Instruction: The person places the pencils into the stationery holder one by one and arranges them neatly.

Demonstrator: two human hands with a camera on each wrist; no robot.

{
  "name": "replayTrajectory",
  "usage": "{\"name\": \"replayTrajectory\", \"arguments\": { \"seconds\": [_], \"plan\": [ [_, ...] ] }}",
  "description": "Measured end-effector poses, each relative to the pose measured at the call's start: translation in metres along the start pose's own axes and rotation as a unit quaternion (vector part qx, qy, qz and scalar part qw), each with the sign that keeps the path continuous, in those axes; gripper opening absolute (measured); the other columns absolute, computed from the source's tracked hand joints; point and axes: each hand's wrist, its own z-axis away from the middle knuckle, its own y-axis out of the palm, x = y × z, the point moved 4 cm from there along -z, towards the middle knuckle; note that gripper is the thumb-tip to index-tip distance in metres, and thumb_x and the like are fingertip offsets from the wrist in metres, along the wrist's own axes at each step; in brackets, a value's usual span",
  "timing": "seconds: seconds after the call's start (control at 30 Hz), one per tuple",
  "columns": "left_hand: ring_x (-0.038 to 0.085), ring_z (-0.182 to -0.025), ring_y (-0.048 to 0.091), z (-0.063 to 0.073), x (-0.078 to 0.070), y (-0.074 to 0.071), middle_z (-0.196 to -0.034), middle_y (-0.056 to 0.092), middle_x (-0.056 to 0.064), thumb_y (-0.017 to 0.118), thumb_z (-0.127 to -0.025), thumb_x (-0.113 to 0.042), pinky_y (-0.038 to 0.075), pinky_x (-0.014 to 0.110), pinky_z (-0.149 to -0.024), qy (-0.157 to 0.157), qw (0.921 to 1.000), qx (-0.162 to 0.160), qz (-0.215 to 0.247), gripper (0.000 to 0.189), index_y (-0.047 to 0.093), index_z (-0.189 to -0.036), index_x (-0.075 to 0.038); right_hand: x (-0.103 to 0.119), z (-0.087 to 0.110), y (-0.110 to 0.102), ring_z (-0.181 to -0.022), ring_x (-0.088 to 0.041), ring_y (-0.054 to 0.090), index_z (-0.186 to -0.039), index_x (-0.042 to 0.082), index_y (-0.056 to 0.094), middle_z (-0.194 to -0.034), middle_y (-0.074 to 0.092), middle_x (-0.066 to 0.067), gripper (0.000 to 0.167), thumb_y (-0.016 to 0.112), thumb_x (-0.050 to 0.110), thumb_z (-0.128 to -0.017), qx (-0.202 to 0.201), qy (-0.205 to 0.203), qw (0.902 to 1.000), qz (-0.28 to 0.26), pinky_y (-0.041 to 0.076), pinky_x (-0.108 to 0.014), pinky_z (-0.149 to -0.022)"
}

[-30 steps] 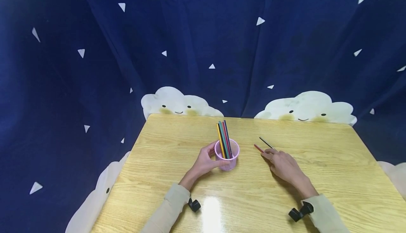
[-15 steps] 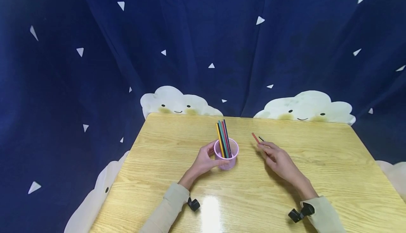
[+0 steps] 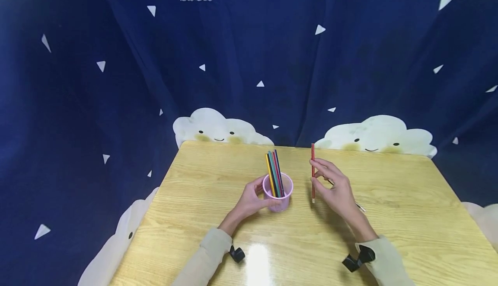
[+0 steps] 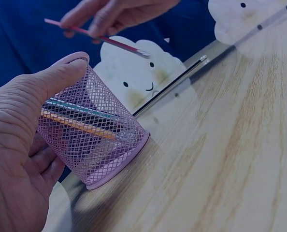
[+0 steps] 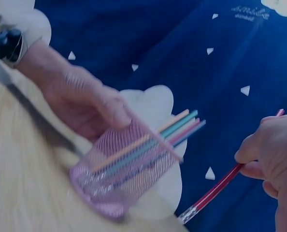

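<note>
A pink mesh pencil cup [image 3: 279, 204] stands on the table, with several colored pencils [image 3: 274, 173] leaning inside it. My left hand [image 3: 249, 198] grips the cup's left side, thumb across the near wall, as the left wrist view also shows [image 4: 18, 125]. To the right of the cup my right hand [image 3: 335, 188] pinches a red pencil [image 3: 313, 169], held upright above the table, its metal eraser end [image 5: 188, 213] pointing down. A dark pencil [image 4: 172, 84] lies on the table beneath the right hand, partly hidden by it in the head view.
The light wooden table [image 3: 186, 178] reaches back to a dark blue curtain [image 3: 233, 61] printed with clouds and triangles. A black wrist camera [image 3: 237, 254] sits at the left cuff, and another camera [image 3: 359, 258] at the right cuff.
My right hand has lifted the red pencil off the table and turned it from slanted to upright, shifting slightly left. The left hand stays on the cup.
</note>
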Motion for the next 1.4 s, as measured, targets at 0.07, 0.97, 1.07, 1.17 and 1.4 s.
{"name": "replayTrajectory", "arguments": {
  "seconds": [0.07,0.97,1.07,1.17,1.4],
  "plan": [
    [0.021,-0.133,0.06,0.001,0.0,0.0,-0.144,0.065,0.005,0.091,-0.079,-0.007,0.046,0.037,-0.116,0.001,1.0,0.0,-0.002,0.081,0.055,-0.151,-0.01,0.015,-0.008,0.001,-0.081,-0.027,0.069,-0.125,-0.01,0.069,-0.13,0.067,-0.026,0.054,0.077,-0.026,-0.075,-0.019,-0.001,0.9997,-0.015,0.045,-0.009,-0.076],
    [0.027,-0.13,0.062,0.0,0.001,0.001,-0.141,0.066,0.008,0.09,-0.078,-0.002,0.046,0.047,-0.116,0.012,0.9999,-0.008,0.008,0.08,0.056,-0.149,-0.011,-0.005,-0.007,0.083,-0.091,-0.031,0.071,-0.12,-0.003,0.075,-0.125,0.071,-0.018,0.038,0.078,-0.015,-0.084,-0.003,0.013,0.9964,-0.083,0.052,-0.014,-0.083],
    [0.028,-0.131,0.062,0.0,0.001,0.001,-0.141,0.066,0.009,0.09,-0.078,-0.002,0.046,0.047,-0.116,0.016,0.9998,-0.008,0.011,0.08,0.056,-0.149,-0.01,-0.006,-0.004,0.086,-0.096,-0.028,0.072,-0.119,0.0,0.077,-0.123,0.072,-0.015,0.035,0.077,-0.012,-0.087,0.023,0.021,0.9964,-0.079,0.055,-0.014,-0.085],
    [0.03,-0.131,0.061,-0.001,0.001,0.001,-0.142,0.065,0.01,0.09,-0.078,-0.001,0.046,0.048,-0.116,0.021,0.9996,-0.005,0.018,0.079,0.056,-0.149,-0.009,-0.006,-0.003,0.088,-0.098,-0.027,0.072,-0.119,0.001,0.077,-0.122,0.072,-0.014,0.035,0.077,-0.012,-0.087,0.043,0.024,0.9969,-0.062,0.057,-0.017,-0.085],
    [0.033,-0.132,0.06,-0.001,0.001,0.002,-0.142,0.065,0.012,0.089,-0.079,0.0,0.044,0.051,-0.117,0.02,0.9996,-0.003,0.018,0.079,0.055,-0.149,-0.008,-0.003,-0.004,0.091,-0.104,-0.03,0.071,-0.119,0.002,0.077,-0.121,0.073,-0.014,0.035,0.078,-0.01,-0.086,0.056,0.01,0.9983,0.012,0.059,-0.044,-0.088]
  ]
}}
